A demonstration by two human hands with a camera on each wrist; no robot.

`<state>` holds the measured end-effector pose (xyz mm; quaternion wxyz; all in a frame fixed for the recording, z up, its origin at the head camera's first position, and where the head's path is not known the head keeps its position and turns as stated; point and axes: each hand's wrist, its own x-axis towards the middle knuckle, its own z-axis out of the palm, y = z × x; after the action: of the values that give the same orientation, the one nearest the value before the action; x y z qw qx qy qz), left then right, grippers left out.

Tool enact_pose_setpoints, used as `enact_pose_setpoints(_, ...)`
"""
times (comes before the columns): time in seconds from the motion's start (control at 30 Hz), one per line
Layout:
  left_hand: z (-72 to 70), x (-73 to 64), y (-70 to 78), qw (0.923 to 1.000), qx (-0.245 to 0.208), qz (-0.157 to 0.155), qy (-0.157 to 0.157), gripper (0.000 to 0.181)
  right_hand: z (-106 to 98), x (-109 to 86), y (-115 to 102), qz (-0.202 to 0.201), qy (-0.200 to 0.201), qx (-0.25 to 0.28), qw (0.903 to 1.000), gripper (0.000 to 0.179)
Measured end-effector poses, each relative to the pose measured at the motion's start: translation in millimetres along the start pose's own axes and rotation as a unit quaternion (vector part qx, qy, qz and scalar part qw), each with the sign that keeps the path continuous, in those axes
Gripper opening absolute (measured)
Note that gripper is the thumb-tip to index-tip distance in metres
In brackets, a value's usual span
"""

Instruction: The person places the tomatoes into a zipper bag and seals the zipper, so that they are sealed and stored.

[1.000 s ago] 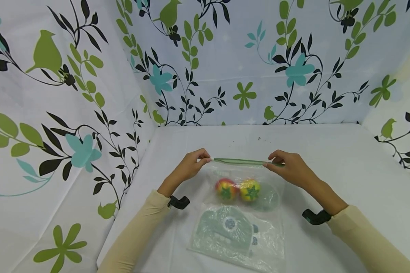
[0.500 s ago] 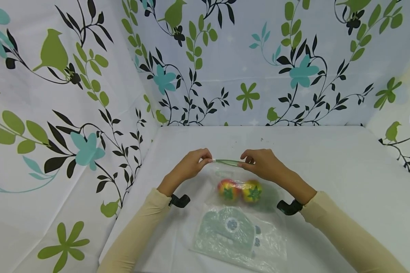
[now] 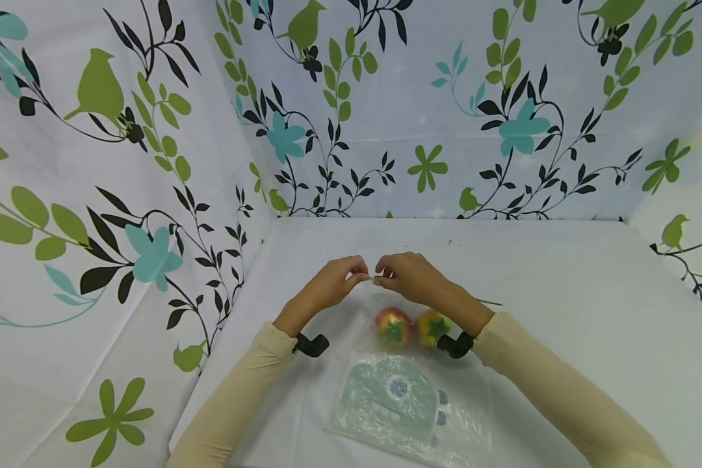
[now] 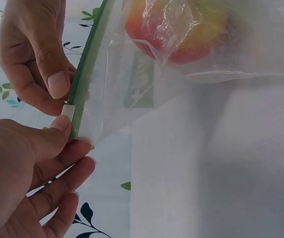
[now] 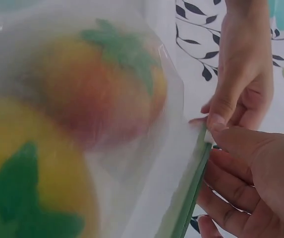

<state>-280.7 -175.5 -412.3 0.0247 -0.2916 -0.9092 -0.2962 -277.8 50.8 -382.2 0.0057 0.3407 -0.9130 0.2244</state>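
A clear zip bag (image 3: 462, 416) lies flat, its green zip strip (image 4: 88, 64) along the far edge. My left hand (image 3: 336, 283) pinches the strip's left end, thumb tip at the white slider (image 4: 68, 111). Right beside it, my right hand (image 3: 412, 276) pinches the strip between thumb and fingers, as the right wrist view also shows. Two round fruits with green leafy tops sit inside the bag: a red-and-yellow one (image 3: 393, 326) and a yellower one (image 3: 431, 325), partly hidden behind the right wrist. The right part of the strip is mostly hidden by my right arm.
The bag rests on a white-covered table (image 3: 561, 273). A patterned cloth (image 3: 351, 156) with birds and leaves hangs behind and at both sides. A pale green printed shape (image 3: 386, 393) shows on the lower bag. Small dark specks (image 3: 450, 242) mark the far tabletop.
My right hand has moved left along the zip strip, from its right end to right next to my left hand. The left hand stays at the left end; the fruits stay in the bag.
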Motion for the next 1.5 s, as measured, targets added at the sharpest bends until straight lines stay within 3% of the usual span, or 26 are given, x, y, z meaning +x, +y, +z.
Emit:
enact_pose_setpoints(0.23, 2.8, 3.0, 2.4, 0.9998, -0.014, 0.012, -0.002, 0.007, 9, 11.5, -5, -0.005, 0.01, -0.015, 0.9998, 0.016)
enact_pose_setpoints(0.83, 3.9, 5.1, -3.3, 0.9985, -0.016, 0.05, 0.016, 0.007, 11, 11.7, 1, 0.007, 0.018, 0.013, 0.9997, 0.011)
enact_pose_setpoints(1.27, -1.2, 2.2, -11.0, 0.9983, 0.005, 0.049, 0.031, 0.007, -4, -4.9, 15, -0.025, 0.009, 0.013, 0.9996, 0.009)
enact_pose_setpoints(1.5, -3.2, 0.5, -9.4, 0.9985, -0.003, 0.044, 0.033, 0.008, -12, -18.1, 29, -0.018, 0.002, 0.022, 0.9996, 0.01)
